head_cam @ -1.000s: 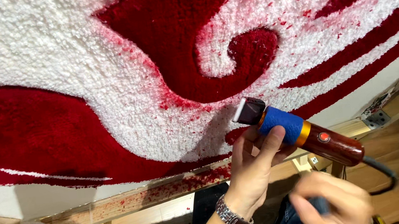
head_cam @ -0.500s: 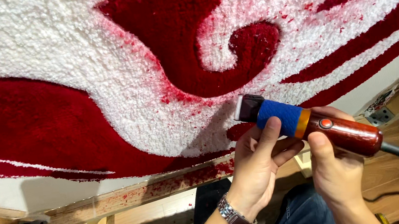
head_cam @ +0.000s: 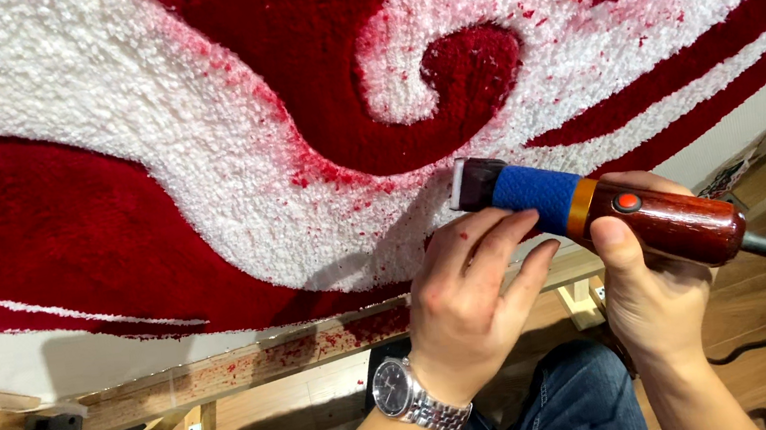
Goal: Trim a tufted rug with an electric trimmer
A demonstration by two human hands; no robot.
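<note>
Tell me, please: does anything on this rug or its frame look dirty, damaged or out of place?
Yes. Loose red fibre specks lie scattered over the white pile near the trimmer, and more red fluff dusts the wooden frame below. No tear or damage shows.

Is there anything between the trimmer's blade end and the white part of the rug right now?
Nothing visible. The trimmer, held by the right hand and steadied by the left hand, has its blade end right at the white pile of the rug. Only loose red fluff lies on the pile there.
</note>
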